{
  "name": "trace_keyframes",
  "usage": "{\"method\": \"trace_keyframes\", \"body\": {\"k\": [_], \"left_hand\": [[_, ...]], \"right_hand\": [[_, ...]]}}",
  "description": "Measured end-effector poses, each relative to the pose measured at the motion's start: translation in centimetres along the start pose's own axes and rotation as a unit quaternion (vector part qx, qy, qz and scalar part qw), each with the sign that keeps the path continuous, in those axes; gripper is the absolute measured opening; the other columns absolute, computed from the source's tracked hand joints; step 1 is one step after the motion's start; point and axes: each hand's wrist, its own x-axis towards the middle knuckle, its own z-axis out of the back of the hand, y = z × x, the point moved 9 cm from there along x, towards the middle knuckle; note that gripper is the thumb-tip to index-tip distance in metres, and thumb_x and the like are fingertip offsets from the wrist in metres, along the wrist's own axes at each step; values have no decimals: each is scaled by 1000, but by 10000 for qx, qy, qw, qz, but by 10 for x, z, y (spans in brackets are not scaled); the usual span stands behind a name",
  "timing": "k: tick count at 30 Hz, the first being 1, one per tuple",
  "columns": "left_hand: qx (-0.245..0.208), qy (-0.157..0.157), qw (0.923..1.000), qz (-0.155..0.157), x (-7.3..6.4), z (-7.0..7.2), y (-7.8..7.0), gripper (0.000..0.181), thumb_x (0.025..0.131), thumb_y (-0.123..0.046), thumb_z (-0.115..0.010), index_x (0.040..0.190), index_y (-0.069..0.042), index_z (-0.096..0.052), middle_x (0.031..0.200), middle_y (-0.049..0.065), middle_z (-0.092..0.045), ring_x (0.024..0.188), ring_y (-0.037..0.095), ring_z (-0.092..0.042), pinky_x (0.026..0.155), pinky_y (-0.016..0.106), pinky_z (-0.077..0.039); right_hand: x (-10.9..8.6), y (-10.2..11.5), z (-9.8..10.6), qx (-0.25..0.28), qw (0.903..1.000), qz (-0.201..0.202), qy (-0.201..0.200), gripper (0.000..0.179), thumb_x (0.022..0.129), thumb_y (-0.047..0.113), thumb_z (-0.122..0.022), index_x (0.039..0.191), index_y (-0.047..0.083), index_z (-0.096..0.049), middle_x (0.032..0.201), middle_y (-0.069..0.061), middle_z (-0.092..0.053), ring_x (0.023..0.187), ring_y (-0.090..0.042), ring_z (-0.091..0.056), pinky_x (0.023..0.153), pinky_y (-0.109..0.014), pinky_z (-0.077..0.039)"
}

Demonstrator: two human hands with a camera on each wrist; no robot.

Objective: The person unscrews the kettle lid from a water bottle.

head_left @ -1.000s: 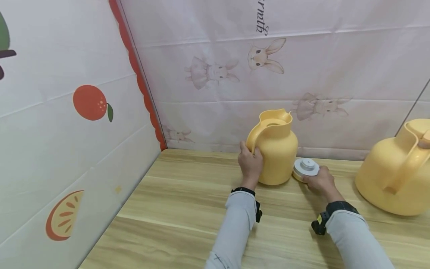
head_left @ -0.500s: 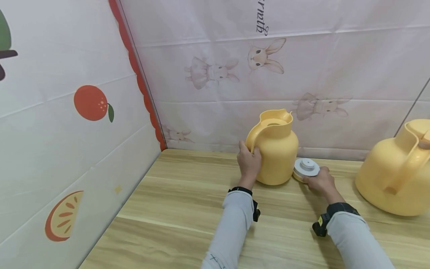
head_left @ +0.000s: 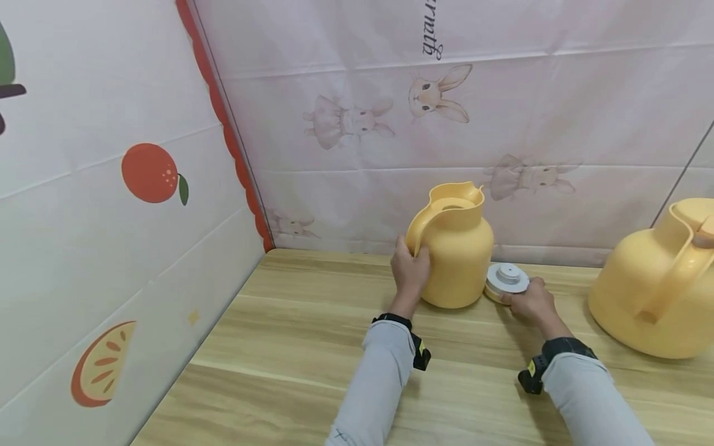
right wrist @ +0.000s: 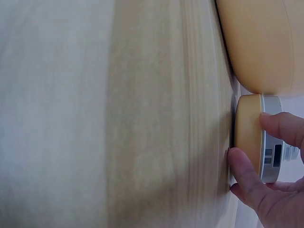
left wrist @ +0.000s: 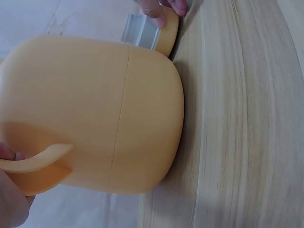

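Observation:
A yellow vacuum jug (head_left: 460,263) stands upright on the table without its lid, its mouth uncovered. My left hand (head_left: 411,272) grips the lower part of its handle; in the left wrist view the fingers curl behind the handle (left wrist: 50,159). Right beside the jug's base lies the round lid (head_left: 506,280), its grey plug side facing up and its yellow top down. My right hand (head_left: 532,303) holds this lid by the rim, thumb and fingers spread around its side in the right wrist view. The lid's edge sits close against the jug's wall (right wrist: 261,52).
A second yellow jug (head_left: 641,297), with its lid on, stands at the right side of the wooden table (head_left: 268,347). A rabbit-print sheet (head_left: 362,204) covers the wall behind. On the left, a fruit-print wall (head_left: 184,266) borders the table.
My left wrist and forearm have shifted slightly left, the hand staying on the handle. The right hand keeps its hold on the lid, and both jugs stay in place.

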Motion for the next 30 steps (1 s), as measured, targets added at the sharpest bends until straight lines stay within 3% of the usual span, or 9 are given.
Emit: {"method": "trace_keyframes", "body": {"k": [4,7,13,17,22,30], "left_hand": [[261,233,9994,-51,0,-1,0,13,80,-16,-56,83,-9,-46,66,0,-49,61,16,-48,53,30,-40],[538,439,9975,-116,0,-1,2,14,79,-15,-58,88,-9,-49,69,0,-51,63,17,-50,55,30,-40],[1131,971,9888,-106,-3,3,5,31,76,-17,-62,105,-6,-57,87,2,-56,79,19,-53,68,33,-43],[1745,1595,9716,99,-7,6,14,44,77,-22,-65,117,-9,-54,100,4,-50,89,20,-49,75,36,-42],[2310,2286,9454,247,-15,6,25,49,78,-28,-68,120,-8,-52,98,5,-44,86,20,-47,74,37,-40],[2804,2599,9240,-34,-25,7,25,58,77,-36,-68,122,-2,-54,97,5,-49,86,19,-48,73,37,-38]], "right_hand": [[-2,2,-1,-98,9999,48,114,71,82,23,-66,120,-20,-24,87,-23,-55,83,-36,-53,68,-35,-40],[-4,8,-2,-267,9993,162,200,71,84,22,-62,121,-23,-20,99,-33,-48,91,-43,-49,76,-44,-42],[-9,16,-1,-466,9982,294,253,73,85,21,-61,123,-25,-17,115,-45,-36,108,-53,-40,90,-56,-34],[-12,22,2,-593,9972,402,222,77,85,19,-61,128,-24,-16,120,-46,-35,112,-54,-38,90,-56,-35],[-18,31,6,-856,9943,565,294,79,86,23,-61,132,-22,-16,126,-45,-31,115,-55,-35,90,-58,-35],[-32,41,9,-1219,9879,888,368,78,84,22,-62,131,-24,-19,123,-47,-31,112,-56,-36,87,-60,-36]]}}
